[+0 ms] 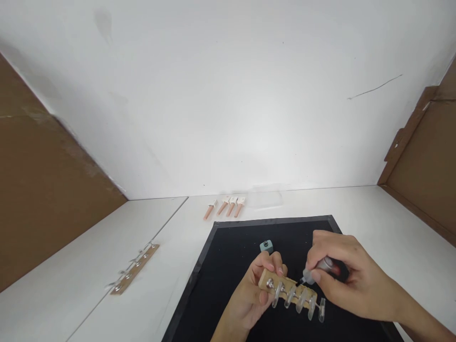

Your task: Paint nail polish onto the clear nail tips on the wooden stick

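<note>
My left hand (254,289) is closed around the left end of a tan wooden strip (264,279), held tilted above the black mat. Along the strip's near side stick out several clear, oval, nail-like plastic pieces (300,301) and shiny round metal bits. In my right hand (351,275), pinched between thumb and fingers, is a grey tool (311,274) with a thin black tip. That tip is at the strip's upper edge; whether it touches, I cannot tell. Just beyond my left fingers stands a small teal block-shaped container (266,246) with a dark round spot on top.
The black mat (242,247) lies on a white table (178,266). Several pink sticks with white heads (231,207) and a clear flat plastic piece (265,198) lie behind it. Another wooden strip with metal clips (134,270) is at left. Brown cardboard walls (46,156) flank both sides.
</note>
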The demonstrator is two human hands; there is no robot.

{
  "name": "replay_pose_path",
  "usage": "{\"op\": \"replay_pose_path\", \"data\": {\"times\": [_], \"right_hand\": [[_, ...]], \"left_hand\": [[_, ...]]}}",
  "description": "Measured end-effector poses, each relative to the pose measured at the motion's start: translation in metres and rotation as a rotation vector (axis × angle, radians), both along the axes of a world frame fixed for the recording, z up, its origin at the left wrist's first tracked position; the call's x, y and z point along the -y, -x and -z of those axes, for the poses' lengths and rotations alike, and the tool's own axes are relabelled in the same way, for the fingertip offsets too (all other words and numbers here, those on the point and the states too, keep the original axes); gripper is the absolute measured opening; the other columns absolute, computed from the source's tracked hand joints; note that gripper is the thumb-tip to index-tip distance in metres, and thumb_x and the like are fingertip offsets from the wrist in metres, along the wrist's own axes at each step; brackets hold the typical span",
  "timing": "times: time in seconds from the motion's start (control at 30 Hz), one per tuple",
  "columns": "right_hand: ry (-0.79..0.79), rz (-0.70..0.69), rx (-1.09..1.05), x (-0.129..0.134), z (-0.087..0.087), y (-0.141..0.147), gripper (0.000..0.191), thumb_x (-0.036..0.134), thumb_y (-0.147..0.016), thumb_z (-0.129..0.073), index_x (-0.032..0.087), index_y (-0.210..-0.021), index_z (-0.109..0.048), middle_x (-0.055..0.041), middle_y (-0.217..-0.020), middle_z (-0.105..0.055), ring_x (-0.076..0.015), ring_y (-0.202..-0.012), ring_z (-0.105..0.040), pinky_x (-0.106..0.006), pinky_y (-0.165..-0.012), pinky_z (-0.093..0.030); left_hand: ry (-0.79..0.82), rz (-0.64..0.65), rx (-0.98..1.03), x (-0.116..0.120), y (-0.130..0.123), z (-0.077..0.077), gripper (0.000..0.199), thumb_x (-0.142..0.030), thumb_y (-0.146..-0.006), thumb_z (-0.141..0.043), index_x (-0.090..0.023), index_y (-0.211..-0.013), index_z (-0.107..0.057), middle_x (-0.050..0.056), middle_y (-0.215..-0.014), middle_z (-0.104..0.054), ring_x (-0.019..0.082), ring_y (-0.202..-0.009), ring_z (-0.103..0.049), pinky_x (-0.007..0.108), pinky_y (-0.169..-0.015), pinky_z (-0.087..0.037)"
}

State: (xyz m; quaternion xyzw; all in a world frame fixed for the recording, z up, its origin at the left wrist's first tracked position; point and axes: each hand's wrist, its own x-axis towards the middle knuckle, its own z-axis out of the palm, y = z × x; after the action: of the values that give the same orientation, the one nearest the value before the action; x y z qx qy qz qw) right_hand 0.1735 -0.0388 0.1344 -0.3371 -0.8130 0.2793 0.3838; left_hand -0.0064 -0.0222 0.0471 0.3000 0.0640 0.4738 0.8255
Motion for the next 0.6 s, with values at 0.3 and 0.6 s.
{"op": "replay_pose_path", "data": {"times": [0.3, 0.6], "right_hand": [[-0.06, 0.036, 0.037, 0.0004, -0.0009, 0.0019, 0.015, 0.007, -0.073, -0.048, 0.021, -0.069, -0.053, 0.0049, -0.055, -0.038, -0.0105, -0.048, -0.038, -0.021, -0.041, -0.03], [-0.058, -0.018, -0.008, 0.0012, -0.0029, 0.0039, 0.015, 0.006, -0.074, -0.049, 0.02, -0.073, -0.054, 0.0057, -0.055, -0.036, -0.0096, -0.047, -0.038, -0.02, -0.042, -0.031]], "left_hand": [[-0.027, 0.016, -0.009, 0.0008, 0.0009, 0.0025, 0.03, -0.025, -0.045, -0.084, -0.024, -0.071, -0.069, -0.003, -0.072, -0.057, 0.007, -0.063, -0.05, 0.019, -0.058, -0.039], [-0.018, 0.017, 0.03, 0.0004, 0.0001, 0.0002, 0.03, -0.021, -0.047, -0.084, -0.021, -0.073, -0.069, -0.003, -0.074, -0.061, 0.007, -0.064, -0.054, 0.018, -0.06, -0.042]]}}
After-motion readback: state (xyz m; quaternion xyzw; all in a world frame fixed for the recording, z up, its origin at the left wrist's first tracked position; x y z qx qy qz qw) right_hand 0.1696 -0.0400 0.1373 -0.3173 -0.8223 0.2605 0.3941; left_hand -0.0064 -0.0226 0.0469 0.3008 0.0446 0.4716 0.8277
